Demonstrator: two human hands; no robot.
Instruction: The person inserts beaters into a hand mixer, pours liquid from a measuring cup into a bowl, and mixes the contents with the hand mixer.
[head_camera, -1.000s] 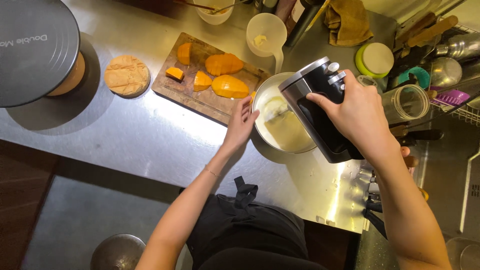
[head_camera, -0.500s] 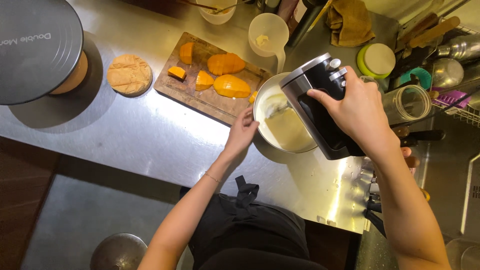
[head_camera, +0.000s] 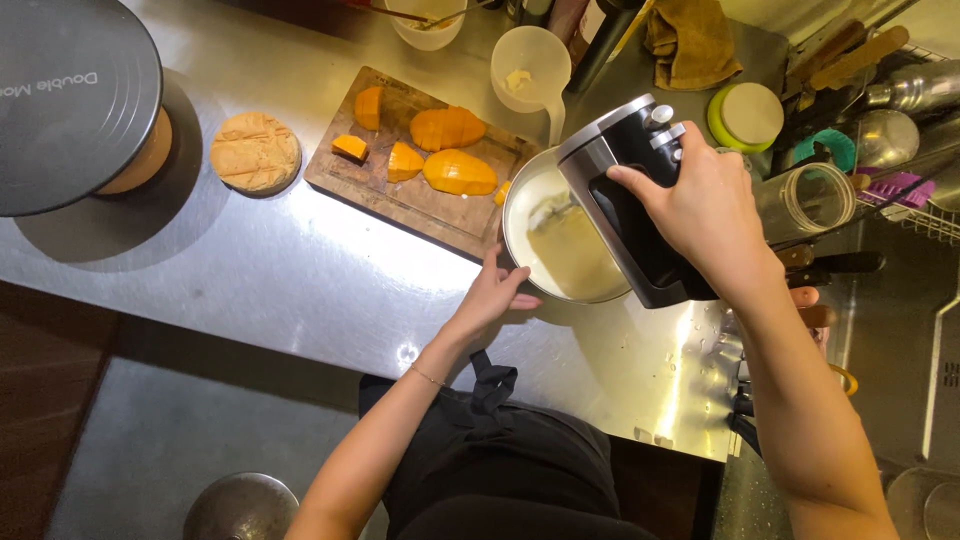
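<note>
The black mixer covers the right part of the bowl, its beaters there are a blur in pale batter, and far left of the bowl the grey turntable is cut by the frame's edge.

Stainless steel counter, glare patches from overhead light, wet on the near right. Dark floor near left, round metal stool seat on it. Wire dish rack far right.
</note>
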